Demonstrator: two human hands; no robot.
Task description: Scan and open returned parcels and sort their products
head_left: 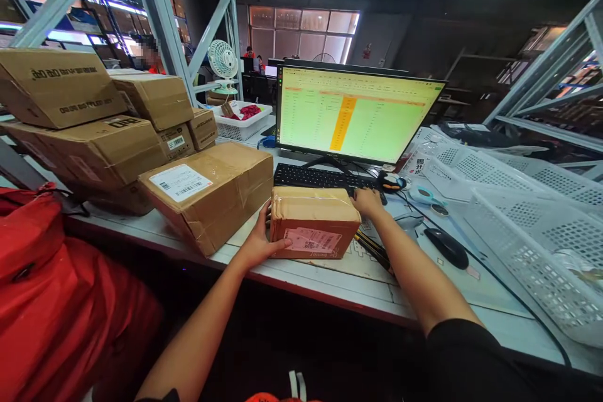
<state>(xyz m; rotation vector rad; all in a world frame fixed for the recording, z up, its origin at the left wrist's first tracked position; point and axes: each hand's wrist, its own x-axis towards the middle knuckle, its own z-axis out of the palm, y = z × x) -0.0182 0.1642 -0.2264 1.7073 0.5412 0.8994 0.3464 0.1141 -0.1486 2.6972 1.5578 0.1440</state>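
Note:
A small cardboard box [315,207] stands near the front edge of the desk, with a shipping label on the side facing me. My left hand [261,240] grips its left side, thumb on the front face and fingers partly hidden behind the corner. Just past the box's right side, my right hand [369,202] rests at the right end of the black keyboard [311,177]. Its fingers look loosely bent over the keys, some hidden, with nothing seen in them. Left of the small box lies a larger labelled carton [214,185].
More cartons [89,144] are stacked at the left. Behind the keyboard stands a monitor [358,116] showing a spreadsheet. A black mouse [446,248], a tape roll [421,194] and white plastic baskets [532,232] occupy the right side. A red bag or cloth [61,301] hangs at the lower left.

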